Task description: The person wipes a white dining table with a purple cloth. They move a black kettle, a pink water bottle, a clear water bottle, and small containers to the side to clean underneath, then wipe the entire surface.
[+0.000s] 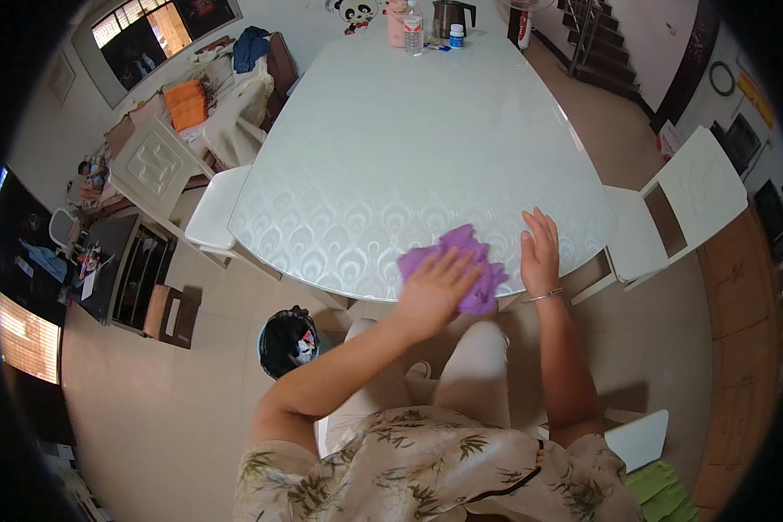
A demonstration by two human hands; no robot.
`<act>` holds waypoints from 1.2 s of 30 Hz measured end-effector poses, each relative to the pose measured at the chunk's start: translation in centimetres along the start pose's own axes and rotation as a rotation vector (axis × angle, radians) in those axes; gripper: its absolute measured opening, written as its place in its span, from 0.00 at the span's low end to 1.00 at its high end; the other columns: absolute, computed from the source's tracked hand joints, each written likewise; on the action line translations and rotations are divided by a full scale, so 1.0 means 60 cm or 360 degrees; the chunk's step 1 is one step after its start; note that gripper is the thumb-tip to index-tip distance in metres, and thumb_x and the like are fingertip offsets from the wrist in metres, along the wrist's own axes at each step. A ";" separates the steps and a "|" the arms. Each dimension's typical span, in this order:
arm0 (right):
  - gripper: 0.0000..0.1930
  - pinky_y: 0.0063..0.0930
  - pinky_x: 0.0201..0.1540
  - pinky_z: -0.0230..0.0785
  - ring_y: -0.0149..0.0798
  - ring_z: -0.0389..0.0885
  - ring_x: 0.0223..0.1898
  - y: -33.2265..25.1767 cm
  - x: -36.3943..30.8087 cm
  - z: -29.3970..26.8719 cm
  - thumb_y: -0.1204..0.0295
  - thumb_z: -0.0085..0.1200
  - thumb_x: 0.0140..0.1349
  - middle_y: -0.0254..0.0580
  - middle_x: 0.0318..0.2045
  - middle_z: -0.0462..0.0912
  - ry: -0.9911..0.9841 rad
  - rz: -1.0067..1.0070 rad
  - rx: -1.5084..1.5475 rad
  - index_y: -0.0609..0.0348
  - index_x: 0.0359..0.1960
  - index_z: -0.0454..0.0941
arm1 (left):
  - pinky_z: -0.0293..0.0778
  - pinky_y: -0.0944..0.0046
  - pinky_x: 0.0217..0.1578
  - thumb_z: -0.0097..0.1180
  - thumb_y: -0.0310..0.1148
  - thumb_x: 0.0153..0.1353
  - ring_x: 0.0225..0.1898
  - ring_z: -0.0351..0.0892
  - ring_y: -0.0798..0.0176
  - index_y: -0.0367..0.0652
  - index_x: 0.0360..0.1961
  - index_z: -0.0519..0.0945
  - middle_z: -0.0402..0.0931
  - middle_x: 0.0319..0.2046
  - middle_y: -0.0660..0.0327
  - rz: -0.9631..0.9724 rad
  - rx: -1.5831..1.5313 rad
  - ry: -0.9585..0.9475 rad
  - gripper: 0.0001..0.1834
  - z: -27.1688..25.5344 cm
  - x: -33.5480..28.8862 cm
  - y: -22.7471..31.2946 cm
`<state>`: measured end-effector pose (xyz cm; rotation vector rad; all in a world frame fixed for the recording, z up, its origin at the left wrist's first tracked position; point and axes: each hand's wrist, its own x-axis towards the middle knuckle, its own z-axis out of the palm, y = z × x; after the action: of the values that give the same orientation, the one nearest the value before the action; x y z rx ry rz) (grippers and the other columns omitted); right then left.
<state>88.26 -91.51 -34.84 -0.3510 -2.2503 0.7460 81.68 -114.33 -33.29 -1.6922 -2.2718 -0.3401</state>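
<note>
- Lying at the near edge of the table (409,139), a crumpled purple cloth (489,283) is partly covered by the left hand (444,280).
- The left hand is laid palm down on the cloth, with the fingers extended and slightly spread; the cloth is not seen to be gripped.
- The right hand (541,250) is positioned at the near edge of the table, to the right of the cloth; nothing is held, and the fingers are extended upward with the thumb set apart. Whether the table is touched by this hand cannot be told.
- A thin bracelet (545,296) is worn on the right wrist.
- At the far end of the table, a clear bottle (414,33), a pink container (397,24), a dark jug (449,17) and a small blue jar (456,37) are grouped.
- Pale chairs are placed to the left (159,165) and right (698,193) of the table.
- A black-lined bin (276,344) is placed on the floor, near the left part of the table's near edge.
</note>
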 end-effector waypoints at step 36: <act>0.32 0.59 0.70 0.36 0.54 0.50 0.71 -0.047 0.110 0.048 0.47 0.39 0.66 0.47 0.73 0.51 -0.1066 0.0079 -0.0942 0.40 0.71 0.56 | 0.71 0.52 0.55 0.59 0.29 0.57 0.55 0.75 0.44 0.34 0.45 0.81 0.79 0.48 0.46 -0.0976 -0.0461 0.0612 0.15 -0.062 -0.144 -0.278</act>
<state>81.52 -91.95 -31.09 -0.4853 -3.0997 0.2009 68.34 -128.05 -33.27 -0.8717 -2.4556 -1.0654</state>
